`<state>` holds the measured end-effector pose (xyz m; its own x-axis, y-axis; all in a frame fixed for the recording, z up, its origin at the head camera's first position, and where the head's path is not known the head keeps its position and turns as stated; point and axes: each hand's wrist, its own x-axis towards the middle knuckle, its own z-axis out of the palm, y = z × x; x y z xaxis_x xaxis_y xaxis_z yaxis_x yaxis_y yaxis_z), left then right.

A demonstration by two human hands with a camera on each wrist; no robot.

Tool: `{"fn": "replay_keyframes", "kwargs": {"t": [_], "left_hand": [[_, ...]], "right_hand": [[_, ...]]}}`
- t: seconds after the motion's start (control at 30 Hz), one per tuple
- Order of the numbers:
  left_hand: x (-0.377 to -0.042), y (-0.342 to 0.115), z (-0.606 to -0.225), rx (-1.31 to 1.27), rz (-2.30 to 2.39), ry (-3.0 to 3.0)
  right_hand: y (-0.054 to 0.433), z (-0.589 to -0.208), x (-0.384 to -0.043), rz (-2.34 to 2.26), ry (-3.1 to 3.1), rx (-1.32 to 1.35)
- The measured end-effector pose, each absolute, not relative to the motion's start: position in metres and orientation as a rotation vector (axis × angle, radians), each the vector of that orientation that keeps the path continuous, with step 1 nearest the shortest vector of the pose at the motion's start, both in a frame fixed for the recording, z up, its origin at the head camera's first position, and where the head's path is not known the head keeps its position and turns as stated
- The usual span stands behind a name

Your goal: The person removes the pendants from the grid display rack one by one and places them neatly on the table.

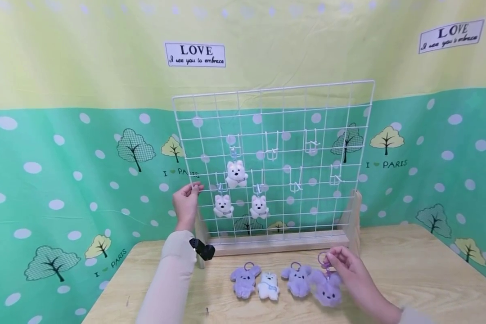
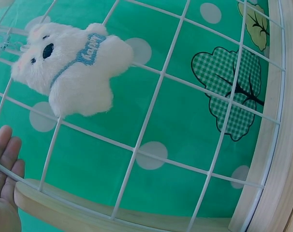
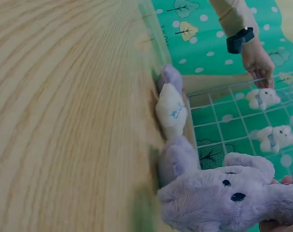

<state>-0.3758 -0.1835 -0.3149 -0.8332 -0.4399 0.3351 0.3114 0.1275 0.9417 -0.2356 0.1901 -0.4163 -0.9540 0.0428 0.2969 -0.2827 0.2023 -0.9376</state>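
Observation:
My right hand [image 1: 350,269] pinches the purple ring of a purple plush keychain [image 1: 327,290], which dangles face-front over the table. In the right wrist view the same purple plush [image 3: 228,193] fills the lower right, with small black eyes and a nose. At the left edge of the white wire grid rack [image 1: 283,108], my left hand [image 1: 186,200] grips the frame between thumb and fingers. Three white plush dogs hang on hooks near that hand, one higher dog [image 1: 236,174] above two others. The left wrist view shows a white dog [image 2: 74,67] with a blue sash close by.
Two purple plush keychains, one at the left [image 1: 245,282] and one [image 1: 297,280] beside the held plush, lie on the wooden table [image 1: 409,270] with a white plush dog [image 1: 268,286] between them. Several white hooks [image 1: 312,146] stick out at the rack's right. A wooden base [image 1: 279,243] supports it.

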Motion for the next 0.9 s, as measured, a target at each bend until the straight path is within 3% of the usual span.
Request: {"fn": "replay_keyframes", "kwargs": {"t": [0.9], "left_hand": [[-0.378,-0.183,-0.314,0.135,-1.750,-1.846]], "right_hand": [[0.216,-0.462,-0.298,1.859,-2.360,-0.015]]}}
